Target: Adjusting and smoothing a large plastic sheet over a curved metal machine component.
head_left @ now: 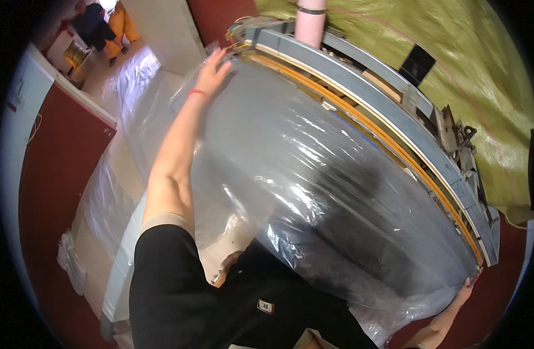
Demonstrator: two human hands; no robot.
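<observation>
A wide sheet of clear plastic film (336, 174) lies over a long grey table surface and sags toward my body, shiny and creased. At the table's far left end my left hand (214, 72) rests on or just over the film, fingers stretched and spread, a red band at its wrist. Far to the right, my right hand (465, 292) is at the film's other end, its fingers closed at the edge beside a small red thing. The film's corner seems to be between those fingers, though they are small in view.
An orange-yellow strip (371, 131) and a grey metal beam (360, 75) run along the table's back. On the beam stand a pink cylinder (310, 23) and a black phone-like panel (417, 64). Loose plastic film (133, 93) covers the floor at left. A person (95, 26) stands beyond a doorway.
</observation>
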